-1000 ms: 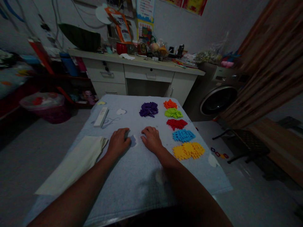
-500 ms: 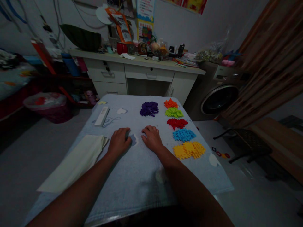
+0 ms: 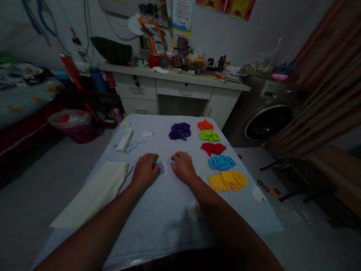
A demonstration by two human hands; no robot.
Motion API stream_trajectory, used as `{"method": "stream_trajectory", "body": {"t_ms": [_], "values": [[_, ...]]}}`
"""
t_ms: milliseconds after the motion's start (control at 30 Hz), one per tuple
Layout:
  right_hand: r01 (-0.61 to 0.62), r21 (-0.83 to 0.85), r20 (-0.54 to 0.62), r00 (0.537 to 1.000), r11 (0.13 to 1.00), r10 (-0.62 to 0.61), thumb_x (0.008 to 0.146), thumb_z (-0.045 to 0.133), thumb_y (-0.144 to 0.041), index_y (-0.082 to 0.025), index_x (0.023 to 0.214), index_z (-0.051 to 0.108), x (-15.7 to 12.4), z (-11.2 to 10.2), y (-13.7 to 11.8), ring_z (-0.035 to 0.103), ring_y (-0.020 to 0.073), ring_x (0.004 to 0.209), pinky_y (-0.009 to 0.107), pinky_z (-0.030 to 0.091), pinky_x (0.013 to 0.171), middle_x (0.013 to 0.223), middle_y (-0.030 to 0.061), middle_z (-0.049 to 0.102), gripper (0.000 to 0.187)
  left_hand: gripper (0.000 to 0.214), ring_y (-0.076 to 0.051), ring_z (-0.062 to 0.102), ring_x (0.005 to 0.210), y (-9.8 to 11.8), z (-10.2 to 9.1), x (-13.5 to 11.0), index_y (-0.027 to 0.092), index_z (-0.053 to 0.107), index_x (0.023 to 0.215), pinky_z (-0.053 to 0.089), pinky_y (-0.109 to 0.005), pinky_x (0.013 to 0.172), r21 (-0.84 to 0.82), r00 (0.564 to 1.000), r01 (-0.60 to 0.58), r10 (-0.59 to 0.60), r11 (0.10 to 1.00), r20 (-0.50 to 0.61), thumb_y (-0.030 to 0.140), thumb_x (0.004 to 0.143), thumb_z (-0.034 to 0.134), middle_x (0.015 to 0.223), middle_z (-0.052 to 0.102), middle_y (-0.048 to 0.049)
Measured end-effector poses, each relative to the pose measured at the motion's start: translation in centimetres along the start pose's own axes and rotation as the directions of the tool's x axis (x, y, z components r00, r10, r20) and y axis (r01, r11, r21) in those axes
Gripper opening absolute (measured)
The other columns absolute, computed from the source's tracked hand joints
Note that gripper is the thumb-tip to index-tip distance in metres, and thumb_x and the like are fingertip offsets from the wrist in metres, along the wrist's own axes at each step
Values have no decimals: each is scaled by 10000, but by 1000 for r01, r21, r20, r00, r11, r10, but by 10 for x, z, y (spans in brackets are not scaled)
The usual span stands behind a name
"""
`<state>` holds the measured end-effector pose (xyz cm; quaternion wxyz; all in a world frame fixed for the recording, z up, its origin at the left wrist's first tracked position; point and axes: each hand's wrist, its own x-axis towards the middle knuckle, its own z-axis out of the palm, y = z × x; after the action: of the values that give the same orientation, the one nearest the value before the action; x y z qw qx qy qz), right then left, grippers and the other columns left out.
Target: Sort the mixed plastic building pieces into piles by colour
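My left hand (image 3: 145,169) rests on the blue cloth-covered table (image 3: 158,226), fingers loosely curved and thumb apart, holding nothing. Across a small gap, my right hand (image 3: 182,165) lies in a similar pose, also holding nothing. Beyond the hands sits a pile of purple interlocking plastic pieces (image 3: 179,131). Along the right side are piles of orange pieces (image 3: 205,125), lime green pieces (image 3: 209,135), red pieces (image 3: 213,148), light blue pieces (image 3: 221,162) and yellow pieces (image 3: 228,180). A folded pale cloth or sheet (image 3: 93,194) lies left of my left hand.
A white power strip (image 3: 124,140) with a cord lies at the table's far left. Behind stand a cluttered white desk (image 3: 183,90) and a washing machine (image 3: 267,116). A lined bin (image 3: 72,126) is on the left floor, a dark stool (image 3: 301,177) on the right.
The camera view has shifted slightly, so the whole scene sits a little further right and lower. Both hands keep the same place and pose on the table.
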<state>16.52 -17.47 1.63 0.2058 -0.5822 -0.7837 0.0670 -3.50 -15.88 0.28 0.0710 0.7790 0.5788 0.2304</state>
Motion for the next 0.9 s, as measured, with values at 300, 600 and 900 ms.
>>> {"method": "stream_trajectory", "body": {"t_ms": [300, 600, 900], "values": [[-17, -17, -8, 1000, 1000, 17, 928, 592, -292, -238, 1157, 645, -4, 0, -2, 463, 240, 1173, 403, 372, 1007, 1239, 76, 578, 242, 410, -296, 552, 1132, 2, -1, -1, 165, 589, 1199, 427, -439, 1009, 18, 1000, -12, 11, 1000, 12, 264, 816, 479, 1220, 624, -123], [-14, -28, -28, 1000, 1000, 14, 923, 598, -297, -237, 1160, 645, -11, 3, -3, 461, 245, 1163, 410, 376, 1007, 1236, 74, 578, 249, 393, -283, 557, 1125, 2, -1, -7, 193, 589, 1191, 422, -430, 1020, 9, 1000, -29, 28, 1000, 5, 260, 819, 485, 1205, 630, -104], [-30, -21, -25, 999, 999, 30, 920, 605, -296, -233, 1163, 646, -23, -3, -3, 468, 245, 1164, 412, 381, 1007, 1243, 73, 583, 254, 400, -295, 555, 1123, 12, -2, -14, 164, 590, 1188, 427, -445, 1009, 8, 999, -37, 37, 999, 16, 246, 812, 484, 1209, 629, -127]]}}
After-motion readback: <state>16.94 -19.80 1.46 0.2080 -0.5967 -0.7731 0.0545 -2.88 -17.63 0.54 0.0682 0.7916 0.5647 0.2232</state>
